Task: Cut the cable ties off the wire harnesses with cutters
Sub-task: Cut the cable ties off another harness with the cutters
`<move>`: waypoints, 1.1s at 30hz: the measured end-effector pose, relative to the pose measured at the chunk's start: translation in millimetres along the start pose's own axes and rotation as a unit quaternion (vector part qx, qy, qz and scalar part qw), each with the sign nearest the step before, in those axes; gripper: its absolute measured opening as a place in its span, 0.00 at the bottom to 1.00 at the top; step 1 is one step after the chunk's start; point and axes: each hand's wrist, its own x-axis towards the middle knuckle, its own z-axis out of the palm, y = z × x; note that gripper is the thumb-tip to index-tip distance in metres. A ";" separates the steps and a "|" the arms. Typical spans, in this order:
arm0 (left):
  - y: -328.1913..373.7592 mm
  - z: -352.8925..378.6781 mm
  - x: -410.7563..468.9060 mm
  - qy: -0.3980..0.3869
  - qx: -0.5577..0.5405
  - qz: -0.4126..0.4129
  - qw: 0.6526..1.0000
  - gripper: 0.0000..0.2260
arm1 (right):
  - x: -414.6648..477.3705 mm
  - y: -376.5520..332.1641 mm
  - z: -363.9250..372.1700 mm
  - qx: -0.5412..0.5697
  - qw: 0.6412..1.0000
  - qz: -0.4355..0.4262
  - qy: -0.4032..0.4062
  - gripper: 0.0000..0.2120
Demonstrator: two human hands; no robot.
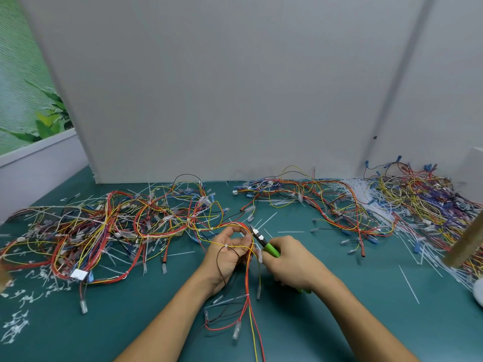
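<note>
Teal matting covers the table (339,322), seen from above by a head-worn camera. At the centre, the left hand (227,257) curls its fingers round a loop of red and yellow wire harness (247,283), pinching the strands together. The right hand (290,262) grips green-handled cutters (265,242), whose nose points toward eleven o'clock and meets a white cable tie (257,234) on that loop. The blades are too small to tell whether they have bitten yet. The job looks somewhere in its middle. Clipped tie scraps (21,309) litter the matting at eight o'clock, and long white tie strips (366,194) lie in a heap at two o'clock. A large tangled pile of harnesses (104,231) at nine o'clock shows white ties on it, so plenty appears left to cut. Another tangled heap (407,202) sits at two to three o'clock; whether it is finished is unclear. No bin is plainly shown. A white rounded rim (478,293) at the edge at four o'clock may be a bowl, its contents unseen.
</note>
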 end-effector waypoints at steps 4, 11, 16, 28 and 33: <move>-0.5 -1.0 0.6 -0.001 0.006 0.001 1.000 0.11 | 0.2 0.2 -0.1 -0.009 1.000 -0.006 0.001 0.19; -0.5 0.6 -0.2 -0.004 0.019 -0.001 1.000 0.12 | 2.4 -0.4 -0.6 -0.029 1.000 0.003 0.009 0.14; 0.5 1.7 -1.8 -0.003 0.023 0.003 1.000 0.11 | 3.7 2.2 2.8 -0.031 0.999 -0.001 0.022 0.15; -1.5 -0.9 0.6 0.006 0.017 0.007 1.000 0.11 | 4.8 6.0 3.8 -0.032 0.998 -0.039 0.032 0.18; -2.9 -2.3 1.0 0.009 0.021 0.012 1.000 0.10 | 4.6 6.2 6.4 -0.041 0.998 -0.038 0.042 0.19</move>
